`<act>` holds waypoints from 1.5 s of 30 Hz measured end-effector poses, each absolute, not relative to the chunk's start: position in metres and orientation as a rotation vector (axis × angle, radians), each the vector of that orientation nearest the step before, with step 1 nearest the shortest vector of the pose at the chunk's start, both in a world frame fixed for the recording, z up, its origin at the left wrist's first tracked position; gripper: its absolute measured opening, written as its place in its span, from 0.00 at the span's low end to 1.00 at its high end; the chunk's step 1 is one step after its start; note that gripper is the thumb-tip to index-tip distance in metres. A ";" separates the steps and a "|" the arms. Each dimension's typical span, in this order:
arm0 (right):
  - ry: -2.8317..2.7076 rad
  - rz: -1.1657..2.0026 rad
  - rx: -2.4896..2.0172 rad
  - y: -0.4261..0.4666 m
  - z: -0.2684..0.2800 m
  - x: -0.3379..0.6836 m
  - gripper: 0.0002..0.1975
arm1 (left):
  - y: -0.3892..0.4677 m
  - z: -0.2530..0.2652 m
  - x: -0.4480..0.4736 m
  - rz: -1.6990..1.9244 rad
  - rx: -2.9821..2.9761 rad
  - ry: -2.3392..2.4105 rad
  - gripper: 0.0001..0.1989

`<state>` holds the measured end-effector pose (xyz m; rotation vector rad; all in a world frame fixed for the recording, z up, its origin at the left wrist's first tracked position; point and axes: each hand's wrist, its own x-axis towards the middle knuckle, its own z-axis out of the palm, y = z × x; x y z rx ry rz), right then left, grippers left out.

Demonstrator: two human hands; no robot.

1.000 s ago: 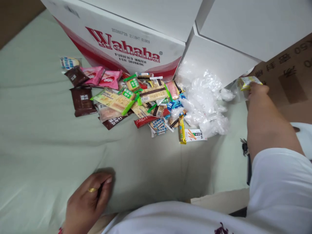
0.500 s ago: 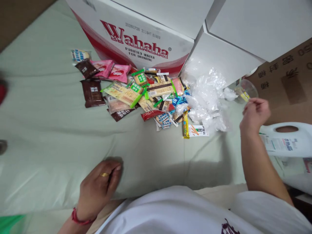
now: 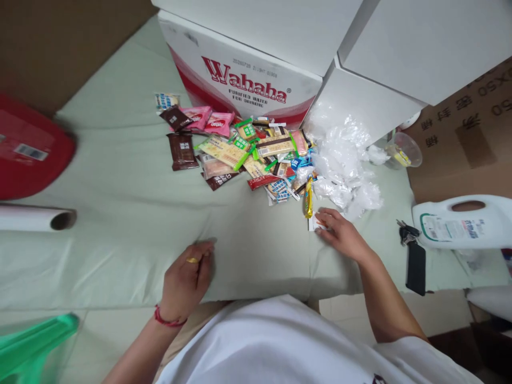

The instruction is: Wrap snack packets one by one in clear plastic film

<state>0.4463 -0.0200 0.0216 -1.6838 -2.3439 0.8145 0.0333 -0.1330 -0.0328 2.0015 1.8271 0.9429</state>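
Observation:
My right hand (image 3: 340, 232) is on a small white snack packet (image 3: 314, 222) at the near side of a pile, thumb at its near edge and fingers at its far edge. Part of the packet is hidden beneath the hand. A yellow snack bar (image 3: 308, 198) lies right by my fingertips. My left hand (image 3: 187, 274) rests on the green cloth with its fingers curled in, and nothing shows in it. Beyond both hands spread wrapped snacks, among them a dark brown packet (image 3: 182, 151), pink packets (image 3: 218, 123) and a green-ended wafer packet (image 3: 222, 151).
Crumpled clear plastic wrappers (image 3: 340, 154) lie right of the snacks, before a Wahaha water carton (image 3: 248, 80). At right are a clear tub (image 3: 410, 149), a white jug (image 3: 452, 226), and keys with a black case (image 3: 416, 266). At left are a red object (image 3: 32, 146) and a white roll (image 3: 32, 217).
My right hand has come from beside the clear tub, down and left, onto the white snack packet. The view has shifted, showing more at the left. My left hand stays curled on the cloth.

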 end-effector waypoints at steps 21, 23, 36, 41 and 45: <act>-1.965 0.837 -1.618 -0.013 0.026 0.385 0.22 | -0.132 -0.037 0.029 0.969 1.965 1.743 0.14; -1.696 0.566 -1.785 0.002 0.024 0.402 0.19 | -0.132 -0.037 0.029 0.979 1.950 1.736 0.14; -1.040 0.800 -1.507 -0.002 0.036 0.397 0.18 | -0.135 -0.010 0.051 1.091 1.449 1.487 0.11; -0.903 1.457 -1.344 -0.064 0.030 0.339 0.21 | -0.109 0.007 0.113 0.999 0.923 1.056 0.19; -0.950 1.435 -1.423 -0.087 0.021 0.315 0.21 | -0.090 0.007 0.143 1.022 0.760 0.964 0.19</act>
